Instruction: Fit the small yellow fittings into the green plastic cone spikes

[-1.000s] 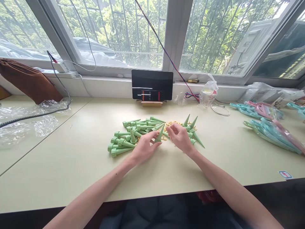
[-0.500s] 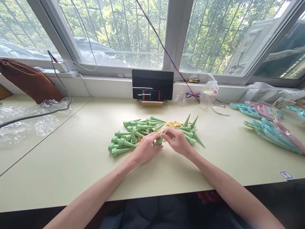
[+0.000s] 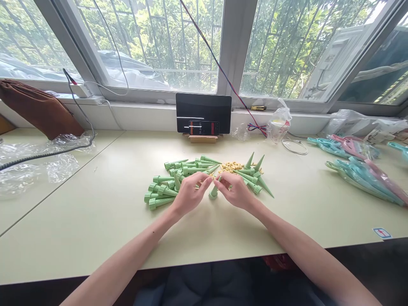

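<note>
Left hand (image 3: 190, 193) is curled, its fingertips near the tip of a green spike (image 3: 213, 195); whether they pinch anything, I cannot tell; that spike stands upright on the table (image 3: 204, 238) between the hands; right hand (image 3: 236, 192) has its fingertips at the same tip, its grip likewise unclear; around them, left to right, are a brown bag (image 3: 41, 110), a spike pile (image 3: 162, 203), small yellow pieces (image 3: 232, 166), a smaller spike group (image 3: 265, 187) and plastic hangers (image 3: 361, 180).

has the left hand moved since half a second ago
Yes: judged against the black tablet, the left hand has shifted slightly left, away from the base of the green plastic spike beside it.
</note>
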The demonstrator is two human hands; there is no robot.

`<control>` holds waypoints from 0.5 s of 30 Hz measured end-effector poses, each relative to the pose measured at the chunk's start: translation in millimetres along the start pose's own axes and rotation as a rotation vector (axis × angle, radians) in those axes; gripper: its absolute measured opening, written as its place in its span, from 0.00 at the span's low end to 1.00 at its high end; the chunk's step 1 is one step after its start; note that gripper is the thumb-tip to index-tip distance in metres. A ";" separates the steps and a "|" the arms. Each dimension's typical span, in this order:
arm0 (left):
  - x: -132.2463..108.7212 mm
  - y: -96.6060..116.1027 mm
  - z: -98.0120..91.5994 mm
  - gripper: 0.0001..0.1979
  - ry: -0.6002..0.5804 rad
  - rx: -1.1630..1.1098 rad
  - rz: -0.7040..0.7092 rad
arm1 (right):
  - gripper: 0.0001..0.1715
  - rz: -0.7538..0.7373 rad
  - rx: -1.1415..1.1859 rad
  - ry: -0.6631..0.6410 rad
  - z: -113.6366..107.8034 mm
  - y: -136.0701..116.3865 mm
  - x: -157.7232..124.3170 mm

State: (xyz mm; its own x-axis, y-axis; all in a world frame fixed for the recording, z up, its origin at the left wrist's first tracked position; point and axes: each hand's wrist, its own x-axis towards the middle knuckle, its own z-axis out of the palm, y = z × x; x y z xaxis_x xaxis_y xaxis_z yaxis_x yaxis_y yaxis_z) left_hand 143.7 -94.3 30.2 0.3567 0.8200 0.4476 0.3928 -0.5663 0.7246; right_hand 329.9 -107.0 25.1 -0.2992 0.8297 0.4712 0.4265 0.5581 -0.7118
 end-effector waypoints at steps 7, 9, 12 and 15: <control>-1.2 -2.5 5.1 0.18 0.008 0.032 -0.012 | 0.14 -0.022 -0.031 -0.077 2.1 4.9 -1.7; -1.2 -2.0 4.6 0.18 0.007 0.020 -0.019 | 0.14 -0.041 -0.036 -0.101 2.8 6.4 -2.3; -1.1 -1.9 4.2 0.19 0.012 0.011 -0.030 | 0.14 -0.048 -0.038 -0.127 3.4 6.6 -2.9; -1.4 -2.3 4.7 0.19 0.014 0.016 -0.033 | 0.14 -0.044 -0.048 -0.125 3.0 5.2 -3.1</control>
State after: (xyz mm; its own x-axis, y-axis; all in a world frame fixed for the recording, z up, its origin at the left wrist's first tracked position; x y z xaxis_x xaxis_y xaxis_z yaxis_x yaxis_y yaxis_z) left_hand 146.2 -94.5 25.4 0.3313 0.8395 0.4308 0.4176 -0.5398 0.7309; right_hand 330.5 -106.7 18.4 -0.4213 0.7983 0.4304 0.4498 0.5960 -0.6651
